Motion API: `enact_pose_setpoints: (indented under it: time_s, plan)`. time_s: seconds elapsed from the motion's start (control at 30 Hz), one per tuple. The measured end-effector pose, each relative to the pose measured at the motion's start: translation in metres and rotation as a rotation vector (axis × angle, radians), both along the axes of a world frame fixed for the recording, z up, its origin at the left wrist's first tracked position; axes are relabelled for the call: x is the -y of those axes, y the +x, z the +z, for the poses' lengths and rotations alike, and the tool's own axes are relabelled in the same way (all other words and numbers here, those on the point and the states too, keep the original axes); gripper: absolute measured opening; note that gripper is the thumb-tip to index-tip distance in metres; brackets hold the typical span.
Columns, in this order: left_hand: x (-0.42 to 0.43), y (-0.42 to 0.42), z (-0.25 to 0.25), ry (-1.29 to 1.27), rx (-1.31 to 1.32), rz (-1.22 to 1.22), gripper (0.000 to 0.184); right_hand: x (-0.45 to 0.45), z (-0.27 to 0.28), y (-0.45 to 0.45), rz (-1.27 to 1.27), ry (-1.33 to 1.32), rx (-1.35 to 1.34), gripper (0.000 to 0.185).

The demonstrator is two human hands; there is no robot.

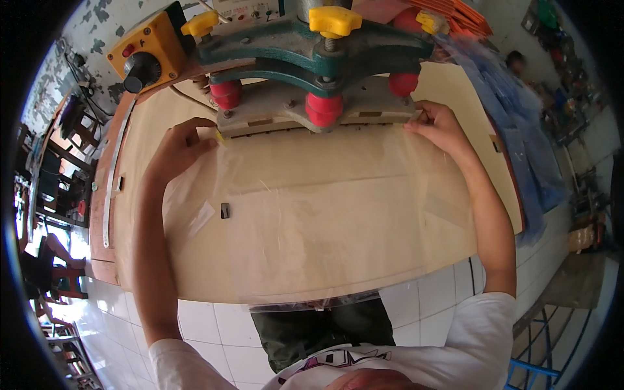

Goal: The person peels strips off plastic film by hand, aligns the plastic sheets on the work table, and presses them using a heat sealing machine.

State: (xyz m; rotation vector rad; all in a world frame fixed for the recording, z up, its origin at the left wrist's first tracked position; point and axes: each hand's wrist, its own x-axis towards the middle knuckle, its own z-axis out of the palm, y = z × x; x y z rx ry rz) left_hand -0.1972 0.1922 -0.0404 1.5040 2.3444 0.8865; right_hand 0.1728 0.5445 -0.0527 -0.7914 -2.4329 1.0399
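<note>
A clear plastic sheet [325, 227] lies over the pale tabletop [146, 260], its near edge hanging past the table's front. Its far edge reaches the long pressing bar [292, 117] of a green machine [273, 49] with yellow star knobs and red round parts. At the bar's left end, my left hand [182, 149] has its fingers closed on the sheet's corner. My right hand [439, 130] pinches the sheet by the bar's right end. Whether the bar touches the plastic cannot be seen clearly.
A yellow control box [146, 55] with a black dial stands back left. A metal ruler [117, 172] lies along the left side. Blue plastic sheeting [520, 130] drapes over the right edge, and orange strips [458, 16] are piled behind. A small dark piece [225, 210] rests on the tabletop.
</note>
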Motion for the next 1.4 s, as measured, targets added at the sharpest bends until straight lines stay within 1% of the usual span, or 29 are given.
enact_pose_setpoints:
  time_s: [0.13, 0.27, 0.57, 0.67, 0.73, 0.8, 0.87, 0.97, 1.03, 1.2, 1.27, 1.33, 1.4]
  plan:
    - [0.0, -0.002, 0.001, 0.002, 0.004, 0.008, 0.034, 0.005, 0.004, 0.0, -0.038, -0.012, 0.019, 0.037]
    - [0.0, 0.0, 0.002, 0.003, -0.002, -0.016, 0.035, 0.003, 0.002, 0.0, -0.024, -0.007, 0.027, 0.037]
    - [0.0, -0.001, 0.001, -0.006, 0.029, 0.002, 0.035, 0.001, -0.001, 0.0, -0.035, 0.008, -0.014, 0.036]
    - [0.001, 0.0, 0.003, 0.006, -0.009, -0.024, 0.035, 0.004, 0.0, 0.001, -0.039, -0.02, 0.013, 0.037]
    - [0.001, -0.001, 0.002, -0.009, 0.01, -0.009, 0.036, 0.002, -0.002, 0.0, -0.037, 0.017, -0.028, 0.038]
    - [0.002, -0.003, 0.001, -0.018, 0.032, 0.015, 0.036, 0.002, 0.002, -0.001, -0.032, 0.028, -0.006, 0.038]
    - [0.001, -0.003, 0.001, 0.009, -0.036, -0.025, 0.037, 0.007, 0.005, 0.0, -0.03, 0.029, 0.019, 0.038]
    - [0.002, -0.006, -0.001, 0.017, -0.022, -0.034, 0.037, 0.009, 0.006, -0.001, -0.048, 0.0, 0.03, 0.037]
    - [0.002, -0.007, -0.003, 0.009, -0.021, -0.022, 0.036, 0.0, -0.002, 0.0, -0.047, 0.02, 0.002, 0.036]
    - [0.002, -0.006, -0.001, 0.009, -0.019, -0.023, 0.035, 0.001, -0.001, -0.001, -0.045, 0.062, 0.006, 0.036]
    - [0.003, -0.003, 0.001, -0.008, -0.063, -0.027, 0.035, 0.008, 0.005, -0.002, -0.04, 0.065, 0.017, 0.036]
    - [0.003, -0.006, 0.0, -0.012, -0.055, -0.022, 0.036, 0.018, 0.014, -0.003, -0.08, -0.021, 0.008, 0.036]
    - [0.004, -0.007, -0.001, -0.014, -0.045, -0.023, 0.036, 0.012, 0.01, -0.002, -0.055, -0.005, 0.011, 0.036]
